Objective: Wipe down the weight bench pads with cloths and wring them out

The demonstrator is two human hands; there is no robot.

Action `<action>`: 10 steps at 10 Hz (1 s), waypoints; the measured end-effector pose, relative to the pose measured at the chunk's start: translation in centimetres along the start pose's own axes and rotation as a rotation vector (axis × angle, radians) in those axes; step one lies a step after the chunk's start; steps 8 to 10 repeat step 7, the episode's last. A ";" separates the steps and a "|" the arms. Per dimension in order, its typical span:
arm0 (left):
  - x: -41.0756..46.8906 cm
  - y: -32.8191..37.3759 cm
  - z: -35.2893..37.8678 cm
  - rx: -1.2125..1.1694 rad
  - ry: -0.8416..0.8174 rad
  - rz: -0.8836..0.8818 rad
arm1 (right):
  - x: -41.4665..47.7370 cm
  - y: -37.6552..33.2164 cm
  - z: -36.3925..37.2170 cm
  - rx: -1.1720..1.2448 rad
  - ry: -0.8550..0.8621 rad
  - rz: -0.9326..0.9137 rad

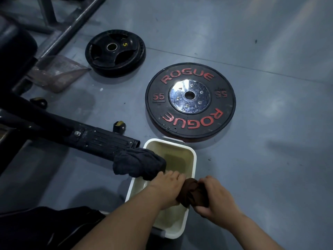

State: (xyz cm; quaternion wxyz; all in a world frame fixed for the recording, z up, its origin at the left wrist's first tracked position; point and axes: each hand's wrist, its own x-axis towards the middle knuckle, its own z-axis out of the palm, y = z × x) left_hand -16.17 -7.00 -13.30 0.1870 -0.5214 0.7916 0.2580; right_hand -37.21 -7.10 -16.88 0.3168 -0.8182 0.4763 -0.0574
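Wringing is the step in hand. At six o'clock in the view, a brown cloth (191, 193) is held bunched and twisted between two hands. The left hand (167, 188) is clenched round its nine o'clock end and the right hand (217, 197) round its three o'clock end, so both are clamped on the cloth. It is held just above the near half of a white tub (195, 159), in which shallow, murky water can be seen.

At eleven o'clock from the hands, a dark cloth (138, 165) is draped over the end of a bench leg (100, 139). Its edge overlaps the tub's rim, but whether the two touch cannot be told. A castor (119, 126) is seen just beyond the leg.

Past the tub at twelve o'clock, a large plate (190, 100) lies flat, with water drops on its near edge. Farther off at eleven o'clock lies a small plate (115, 53), with a clear bag (57, 73) at nine o'clock from it. What looks to be a pad (16, 42) is seen at ten o'clock, at the view's edge.

One cloth is judged to be wrung and parked already. Next, a firmer counter-twist is called for, kept over the tub so that drips are caught, before the brown cloth is shaken open or set down.
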 end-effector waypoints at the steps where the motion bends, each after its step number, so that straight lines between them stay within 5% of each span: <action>1: 0.2 0.1 -0.4 0.047 0.000 0.007 | 0.2 -0.1 0.0 0.005 -0.005 -0.003; 10: -2.5 -1.6 -4.2 0.171 0.073 -0.046 | 0.3 -2.6 -2.5 -0.020 -0.022 -0.041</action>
